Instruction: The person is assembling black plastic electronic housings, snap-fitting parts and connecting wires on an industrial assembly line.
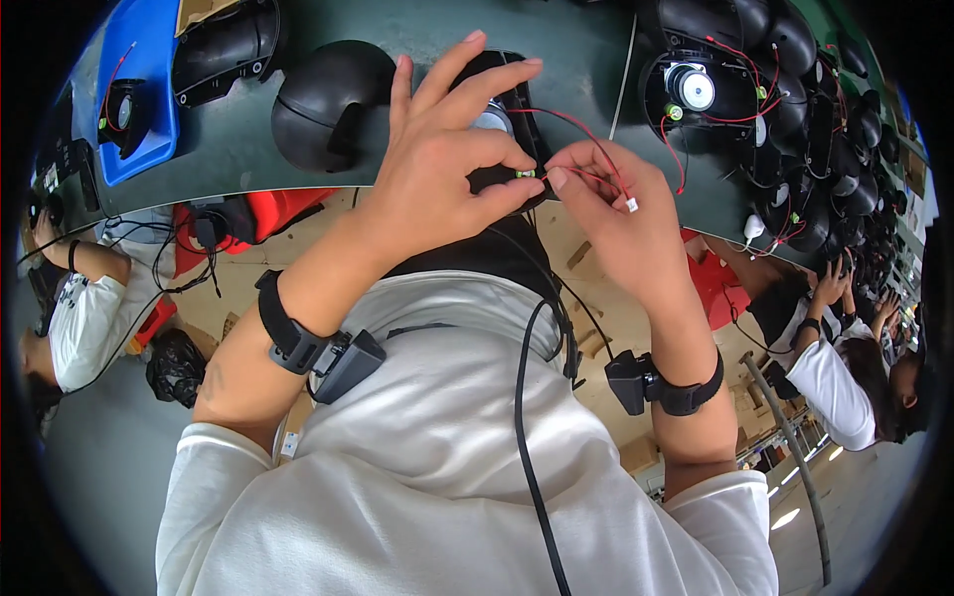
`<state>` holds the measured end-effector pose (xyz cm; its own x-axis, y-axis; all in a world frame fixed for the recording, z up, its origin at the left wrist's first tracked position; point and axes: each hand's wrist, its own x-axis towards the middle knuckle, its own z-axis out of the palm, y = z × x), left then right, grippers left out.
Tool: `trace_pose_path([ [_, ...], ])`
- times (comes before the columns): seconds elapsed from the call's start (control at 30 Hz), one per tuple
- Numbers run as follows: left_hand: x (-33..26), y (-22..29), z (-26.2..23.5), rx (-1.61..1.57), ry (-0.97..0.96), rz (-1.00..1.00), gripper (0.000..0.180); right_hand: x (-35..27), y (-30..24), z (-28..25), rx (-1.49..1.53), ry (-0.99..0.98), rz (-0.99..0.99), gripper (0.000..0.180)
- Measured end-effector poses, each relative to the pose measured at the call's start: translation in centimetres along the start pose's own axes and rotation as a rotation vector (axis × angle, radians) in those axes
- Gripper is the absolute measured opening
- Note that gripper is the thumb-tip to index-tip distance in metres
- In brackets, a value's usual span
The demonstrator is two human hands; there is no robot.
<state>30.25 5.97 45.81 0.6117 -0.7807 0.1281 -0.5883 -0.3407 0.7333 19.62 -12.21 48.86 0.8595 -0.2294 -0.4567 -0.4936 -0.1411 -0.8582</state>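
At the tabletop's (586,60) near edge, left hand (437,174) grip pinches a small green part (525,174); right hand (626,223) grip, red wires (571,118). Open room shows mid-tabletop.

- The head view looks from the wearer's own brow, tipped steeply down; from here I'd call it upright.
- It faces the desk (234,149), bowed across the top by the fisheye.
- The white shirt (447,447) fills the lower middle, close up.
- The left hand (432,159) and right hand (628,223) come near, above centre.
- Co-workers (840,382) squeeze in at the curved sides.
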Motion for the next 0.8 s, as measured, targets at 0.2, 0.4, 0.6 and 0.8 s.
trace_pose_path([
  [0.2, 0.1, 0.4, 0.1, -0.050, 0.045, -0.017, 0.013, 1.0, 0.0, -0.6, -0.013, -0.101, -0.015, 0.014],
  [0.4, 0.1, 0.7, 0.2, -0.031, 0.033, -0.034, 0.014, 1.3, 0.8, -0.7, 0.084, -0.095, 0.095, 0.017],
  [0.6, -0.1, 0.7, 0.6, -0.021, 0.043, -0.029, 0.015, 1.1, 0.5, -0.1, 0.063, -0.044, -0.026, 0.015],
  [0.8, -0.2, 1.0, 0.5, 0.000, 0.054, -0.026, 0.015, 1.0, -0.1, 0.0, 0.074, -0.083, 0.173, 0.010],
])
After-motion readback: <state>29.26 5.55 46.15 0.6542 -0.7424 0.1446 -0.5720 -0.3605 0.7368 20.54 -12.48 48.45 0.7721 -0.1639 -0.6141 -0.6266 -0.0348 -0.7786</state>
